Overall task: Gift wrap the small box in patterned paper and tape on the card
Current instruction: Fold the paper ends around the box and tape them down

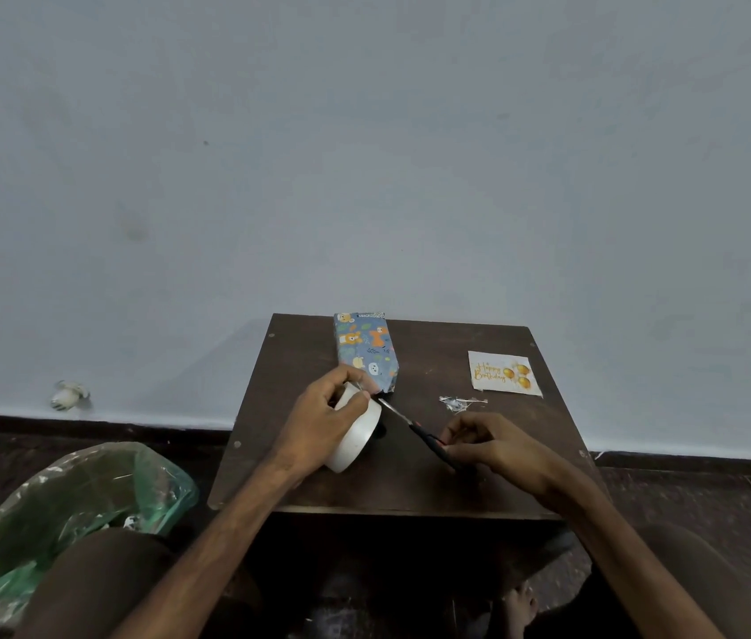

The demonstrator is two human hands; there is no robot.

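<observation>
Head view: the wrapped box (366, 350) is lying at the far edge of the bench (410, 481). We are curling our left hand (318, 426) round the tape roll (359, 438), the fingers of our right hand (488, 442) pinching the scissors (415, 428); the card (505, 373) is lying apart.

Dim, flat, bluish light; soft focus, wide-angle bending at edges

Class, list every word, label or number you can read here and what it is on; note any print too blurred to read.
"Happy Birthday": gold script on the card.
Printed strip along the far edge of the box: too small to read.
Tape, scissors: no print visible.
</observation>
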